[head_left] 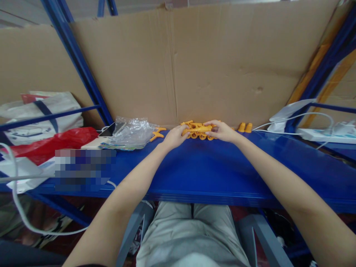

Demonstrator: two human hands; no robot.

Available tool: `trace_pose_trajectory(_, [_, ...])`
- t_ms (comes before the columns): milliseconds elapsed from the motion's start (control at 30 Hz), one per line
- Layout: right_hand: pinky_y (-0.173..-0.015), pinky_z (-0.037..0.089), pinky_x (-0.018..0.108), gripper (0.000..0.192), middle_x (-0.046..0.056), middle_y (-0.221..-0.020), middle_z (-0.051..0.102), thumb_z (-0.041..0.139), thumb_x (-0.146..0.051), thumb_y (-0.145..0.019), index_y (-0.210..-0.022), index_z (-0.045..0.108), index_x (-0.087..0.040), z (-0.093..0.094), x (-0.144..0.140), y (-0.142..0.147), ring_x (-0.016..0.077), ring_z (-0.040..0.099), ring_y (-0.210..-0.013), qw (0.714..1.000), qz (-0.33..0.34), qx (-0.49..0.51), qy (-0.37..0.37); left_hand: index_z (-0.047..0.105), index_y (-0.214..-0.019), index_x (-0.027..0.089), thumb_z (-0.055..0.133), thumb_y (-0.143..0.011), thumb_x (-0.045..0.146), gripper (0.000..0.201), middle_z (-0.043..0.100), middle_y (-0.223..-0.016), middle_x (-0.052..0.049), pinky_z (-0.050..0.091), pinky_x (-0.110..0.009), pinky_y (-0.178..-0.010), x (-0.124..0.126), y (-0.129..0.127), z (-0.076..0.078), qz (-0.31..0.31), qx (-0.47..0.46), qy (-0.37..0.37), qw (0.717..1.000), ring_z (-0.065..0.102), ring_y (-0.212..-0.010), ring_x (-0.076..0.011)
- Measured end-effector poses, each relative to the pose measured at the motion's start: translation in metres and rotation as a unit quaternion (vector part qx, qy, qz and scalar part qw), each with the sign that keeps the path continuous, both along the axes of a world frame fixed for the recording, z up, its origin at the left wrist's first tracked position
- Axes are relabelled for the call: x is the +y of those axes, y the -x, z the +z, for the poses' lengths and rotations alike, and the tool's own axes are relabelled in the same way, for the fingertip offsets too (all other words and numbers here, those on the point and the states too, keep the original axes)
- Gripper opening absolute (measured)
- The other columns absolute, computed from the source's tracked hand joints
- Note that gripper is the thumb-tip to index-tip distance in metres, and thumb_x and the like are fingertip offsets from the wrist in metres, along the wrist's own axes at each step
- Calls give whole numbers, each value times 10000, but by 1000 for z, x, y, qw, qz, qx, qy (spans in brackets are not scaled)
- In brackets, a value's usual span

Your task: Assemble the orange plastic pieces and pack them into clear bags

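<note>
1. Head view: long yellow part point(198, 130) at the fingertips, directly between both hands, long axis side to side; equally near each.
2. Pinched at its left end by left hand point(175, 136); at its right end, fingers of right hand point(222, 131), grip too small to tell.
3. Just behind and below: yellow pile point(203, 136), partly hidden, crowding the fingers. Farther back, cardboard point(217, 66).
4. Beside left hand: forked piece point(157, 134), then bags point(133, 133). Beyond right hand: two caps point(245, 127).

Smooth plastic pieces point(200, 129), glossy tabletop point(189, 170)
</note>
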State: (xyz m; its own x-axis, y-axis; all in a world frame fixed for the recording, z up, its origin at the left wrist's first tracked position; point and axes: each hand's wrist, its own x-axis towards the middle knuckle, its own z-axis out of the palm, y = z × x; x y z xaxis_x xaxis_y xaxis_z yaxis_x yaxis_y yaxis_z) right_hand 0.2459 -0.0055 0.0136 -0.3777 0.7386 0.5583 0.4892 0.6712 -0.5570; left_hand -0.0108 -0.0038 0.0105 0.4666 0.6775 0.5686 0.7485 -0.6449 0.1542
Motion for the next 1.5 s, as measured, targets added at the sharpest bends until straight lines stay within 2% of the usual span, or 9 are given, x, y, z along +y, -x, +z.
trace_pose_trajectory(233, [-734,600,301,346,61,-1017,726,776,-321,-765,-1076,679,-203,8,-11,-6,166,725,-772,981,21,90,169,648,-1076,196,557,-919,232,185,735,-1078,-75,518,-366,-949,7,3,-4,-19,-13,-46,999,688,-1021,-230])
trace_pose_trajectory(367, [-707,593,286,226,56,-788,741,692,-400,-880,-926,663,-180,11,-18,3,165,729,-677,962,21,146,231,650,-1081,189,561,-919,226,189,730,-1100,-78,516,-351,-954,5,3,-3,-32,-19,-60,998,681,-1046,-218])
trace_pose_trajectory(533, [-547,541,230,323,43,-622,695,562,-457,-967,-805,575,-178,8,-17,14,142,680,-521,948,-12,169,271,648,-1092,192,576,-912,234,198,729,-1093,-76,523,-359,-939,5,2,-4,-24,-15,-58,998,682,-1040,-224])
trace_pose_trajectory(700, [-554,536,230,232,32,-672,720,616,-410,-948,-991,566,-188,12,-21,9,145,695,-557,941,13,164,296,650,-1083,194,584,-916,245,187,730,-1096,-72,521,-353,-941,4,2,-2,-24,-19,-49,998,684,-1039,-221])
trace_pose_trajectory(800, [-598,550,237,304,10,-716,739,733,-284,-869,-1072,520,-205,15,-24,5,146,711,-603,940,33,162,299,651,-1078,193,604,-913,283,193,731,-1094,-77,521,-354,-939,3,1,-1,-25,-24,-48,998,686,-1032,-225])
trace_pose_trajectory(1033, [-539,544,225,302,38,-643,715,659,-444,-912,-828,520,-189,10,-22,10,131,676,-524,939,53,155,303,658,-1054,208,623,-905,359,215,737,-1042,-64,525,-355,-918,4,1,-4,-9,-34,-56,998,690,-1002,-226])
trace_pose_trajectory(1167, [-497,544,222,341,47,-628,702,582,-503,-945,-811,526,-194,9,-21,15,133,658,-496,936,38,157,311,658,-1040,205,644,-891,365,220,739,-1025,-74,527,-358,-897,5,0,-5,12,-41,-53,998,690,-996,-240])
trace_pose_trajectory(1367, [-507,535,195,256,82,-930,743,676,-392,-905,-1037,605,-185,8,-18,10,114,693,-597,949,-8,127,290,650,-997,206,648,-885,370,199,747,-978,-74,534,-341,-834,5,-1,-5,18,-47,-55,997,698,-936,-241])
trace_pose_trajectory(1500, [-604,567,227,397,76,-1058,729,788,-235,-792,-1142,604,-201,5,-15,8,106,701,-649,960,3,130,249,647,-984,205,652,-879,395,217,750,-944,-70,533,-324,-792,5,-1,-6,24,-48,-56,997,702,-887,-234])
